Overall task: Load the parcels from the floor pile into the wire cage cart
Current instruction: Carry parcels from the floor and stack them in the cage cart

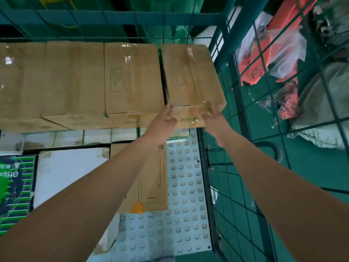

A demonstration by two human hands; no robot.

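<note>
Two bare hands reach into the wire cage cart [236, 76] and clamp on the near end of a brown cardboard parcel [190, 80]. The left hand [164, 121] grips its near left corner, fingers curled round the edge where it meets the neighbouring box. The right hand [214, 118] holds the near right corner, thumb and fingers wrapped on the taped end. The hands are apart, one at each corner.

That parcel sits at the right end of a row of brown boxes [75, 82] along the cart's far side, close to the right mesh wall and just beside the next box, with a dark slit between them. It is slightly tilted against the row. Clear tape shines along its top.

Below the row lie flatter parcels: a white one [69, 171], a brown one with an orange sticker [153, 182] and a dark green printed one [15, 186] at the left edge. The studded grey cart floor [185, 205] shows bare toward the near right corner.

Outside the right mesh, on the green floor, lie orange packets [253, 69], clear plastic wrap and a grey sack [321, 110].
</note>
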